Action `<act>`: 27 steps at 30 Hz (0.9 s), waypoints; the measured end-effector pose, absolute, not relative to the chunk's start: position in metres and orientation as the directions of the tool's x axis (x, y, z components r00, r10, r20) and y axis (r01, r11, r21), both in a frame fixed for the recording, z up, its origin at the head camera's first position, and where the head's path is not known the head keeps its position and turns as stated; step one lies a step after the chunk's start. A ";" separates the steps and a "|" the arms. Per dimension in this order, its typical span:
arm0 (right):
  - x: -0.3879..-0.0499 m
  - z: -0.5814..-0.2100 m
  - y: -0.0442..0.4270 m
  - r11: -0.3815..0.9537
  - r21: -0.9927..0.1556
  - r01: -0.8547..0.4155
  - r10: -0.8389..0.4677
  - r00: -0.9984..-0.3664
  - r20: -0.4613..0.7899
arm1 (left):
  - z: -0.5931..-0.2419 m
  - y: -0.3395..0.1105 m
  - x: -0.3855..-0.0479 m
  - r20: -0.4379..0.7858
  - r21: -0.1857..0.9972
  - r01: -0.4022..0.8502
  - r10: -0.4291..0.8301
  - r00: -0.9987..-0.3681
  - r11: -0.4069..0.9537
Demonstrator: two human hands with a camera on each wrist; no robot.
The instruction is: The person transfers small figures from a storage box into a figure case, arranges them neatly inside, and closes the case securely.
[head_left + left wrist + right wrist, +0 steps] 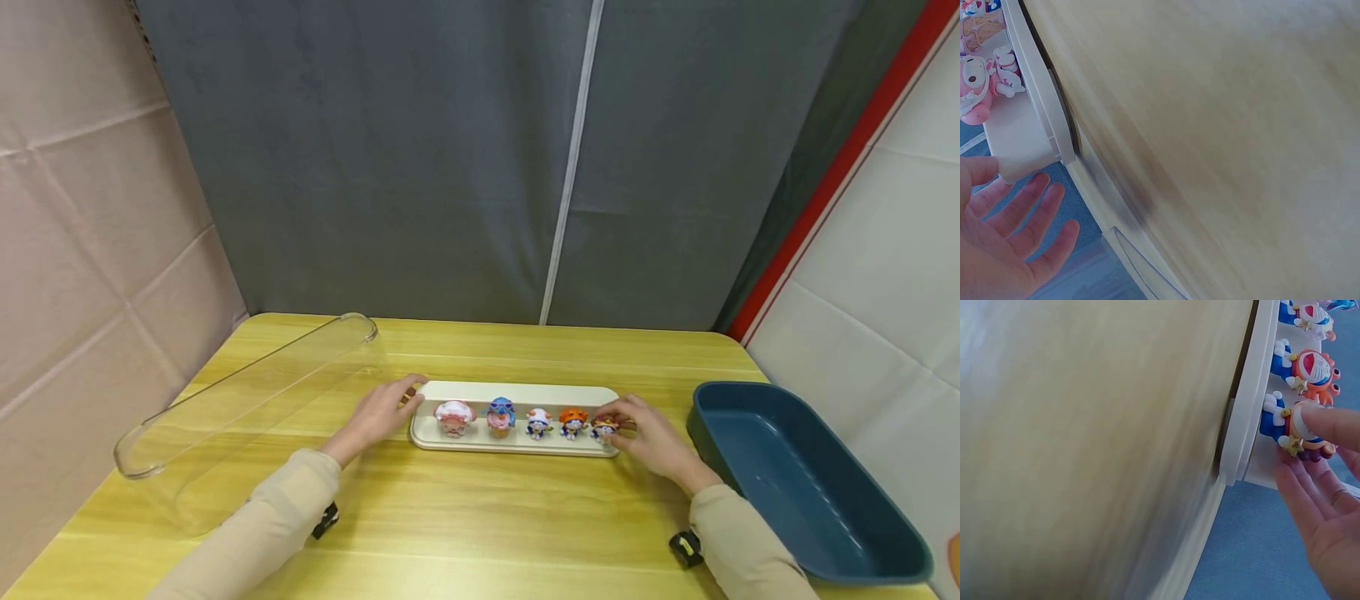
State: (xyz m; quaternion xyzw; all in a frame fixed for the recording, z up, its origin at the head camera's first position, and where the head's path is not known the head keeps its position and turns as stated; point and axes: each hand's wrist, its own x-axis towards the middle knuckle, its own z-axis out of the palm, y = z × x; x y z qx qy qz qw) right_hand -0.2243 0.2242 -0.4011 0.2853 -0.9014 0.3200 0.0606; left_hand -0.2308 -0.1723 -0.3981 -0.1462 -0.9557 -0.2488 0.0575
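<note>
A long white display base (517,451) lies on the table with several small cartoon figurines in a row along it. My right hand (651,437) is at its right end and pinches the last figurine (1302,428), which has a blue body and a gold star; the thumb covers part of its head. Beside it stands a figurine with an orange hood (573,421). My left hand (382,410) touches the base's left end, its fingers loosely spread in the left wrist view. Nearest to it is a pink-and-white figurine (453,418), then a blue-topped one (500,417).
A clear, long plastic cover (251,400) lies at an angle on the left of the wooden table (480,533). At the right edge stands a deep dark-blue bin (795,492). A grey curtain (405,167) hangs behind the table.
</note>
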 end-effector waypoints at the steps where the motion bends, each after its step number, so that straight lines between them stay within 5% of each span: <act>1: -0.224 -0.401 0.224 0.636 -0.541 -0.551 -0.472 -0.832 0.292 | -0.398 -0.172 -0.231 0.182 0.459 0.307 0.250 -0.951 0.834; 27: -0.223 -0.398 0.219 0.714 -0.466 -0.522 -0.415 -0.852 0.319 | -0.397 -0.172 -0.230 0.180 0.449 0.305 0.249 -0.952 0.840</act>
